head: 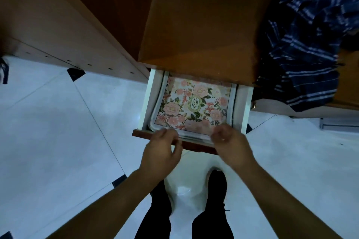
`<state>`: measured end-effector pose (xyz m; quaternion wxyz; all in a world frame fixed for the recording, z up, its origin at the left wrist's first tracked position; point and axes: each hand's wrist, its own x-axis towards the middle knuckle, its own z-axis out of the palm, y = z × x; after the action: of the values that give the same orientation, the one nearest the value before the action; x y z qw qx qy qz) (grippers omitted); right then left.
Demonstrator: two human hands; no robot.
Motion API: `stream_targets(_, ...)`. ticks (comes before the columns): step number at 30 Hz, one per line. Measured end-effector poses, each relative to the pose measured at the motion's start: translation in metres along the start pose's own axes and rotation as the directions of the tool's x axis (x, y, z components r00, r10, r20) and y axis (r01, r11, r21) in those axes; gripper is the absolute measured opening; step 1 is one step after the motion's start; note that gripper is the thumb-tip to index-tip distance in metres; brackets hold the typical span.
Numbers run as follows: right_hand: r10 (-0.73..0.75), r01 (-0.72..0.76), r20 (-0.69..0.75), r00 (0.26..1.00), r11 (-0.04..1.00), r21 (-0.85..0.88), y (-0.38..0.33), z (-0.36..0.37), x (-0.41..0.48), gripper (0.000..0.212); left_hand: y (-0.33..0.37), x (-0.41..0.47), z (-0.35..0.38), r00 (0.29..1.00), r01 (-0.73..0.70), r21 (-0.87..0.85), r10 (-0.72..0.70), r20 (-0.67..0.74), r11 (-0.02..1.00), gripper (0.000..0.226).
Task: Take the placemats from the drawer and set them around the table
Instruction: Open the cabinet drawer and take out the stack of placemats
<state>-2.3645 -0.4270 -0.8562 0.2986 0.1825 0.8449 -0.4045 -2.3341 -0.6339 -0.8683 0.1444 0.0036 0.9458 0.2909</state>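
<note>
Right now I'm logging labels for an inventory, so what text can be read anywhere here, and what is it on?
"GARDEN": set in two upright columns, GAR and DEN, inside the oval badge on the top floral placemat in the open drawer.
Nothing else carries readable text.

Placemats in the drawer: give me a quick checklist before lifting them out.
1. Drawer pulled open: ok, though its back part sits under the cabinet top.
2. Placemats reachable: ok, floral one on top of a stack.
3. Left hand at front edge of stack: ok.
4. Right hand at front edge: ok.
5. Firm grip on the whole stack: cannot tell.
6. Table free for setting: cannot tell, not in view.
</note>
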Motion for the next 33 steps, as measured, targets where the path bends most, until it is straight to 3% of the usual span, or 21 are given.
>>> stream_targets(3, 0.23, -0.229, -0.024, 0.973, 0.973, 0.03, 0.001, -0.013, 0.031, 0.028, -0.005, 0.045, -0.001, 0.965, 0.26, 0.006, -0.26, 0.02, 0.966, 0.038)
stream_targets(6, 0.357, -0.358, 0.023, 0.934, 0.933, 0.043, 0.001, -0.009, 0.054, 0.061, -0.009, 0.079, 0.007, 0.816, 0.549, 0.082, -0.555, 0.163, 0.832, 0.059)
stream_targets(8, 0.401, -0.401, 0.07, 0.914, 0.916, -0.006, -0.001, -0.002, 0.064, 0.077, -0.008, 0.089, 0.013, 0.729, 0.64, 0.125, -0.65, 0.215, 0.758, 0.069)
stream_targets(17, 0.519, -0.521, 0.137, 0.844, 0.853, -0.023, 0.015, 0.011, 0.066, 0.069, -0.006, 0.105, 0.025, 0.58, 0.704, 0.313, -0.771, 0.264, 0.637, 0.094)
stream_targets(20, 0.493, -0.496, 0.16, 0.855, 0.868, -0.023, 0.016, 0.009, 0.062, 0.066, -0.009, 0.106, 0.031, 0.569, 0.743, 0.264, -0.788, 0.236, 0.615, 0.091)
stream_targets(23, 0.463, -0.47, 0.164, 0.871, 0.883, 0.005, 0.021, 0.011, 0.061, 0.064, -0.011, 0.1, 0.036, 0.611, 0.751, 0.194, -0.776, 0.159, 0.631, 0.085)
stream_targets(29, 0.405, -0.42, 0.148, 0.902, 0.903, 0.086, 0.027, 0.013, 0.054, 0.035, -0.008, 0.101, 0.037, 0.609, 0.792, -0.103, -0.788, 0.09, 0.601, 0.071)
stream_targets(33, 0.427, -0.443, 0.146, 0.892, 0.892, 0.093, 0.028, 0.016, 0.052, 0.054, -0.013, 0.099, 0.041, 0.626, 0.774, -0.16, -0.778, 0.052, 0.612, 0.069)
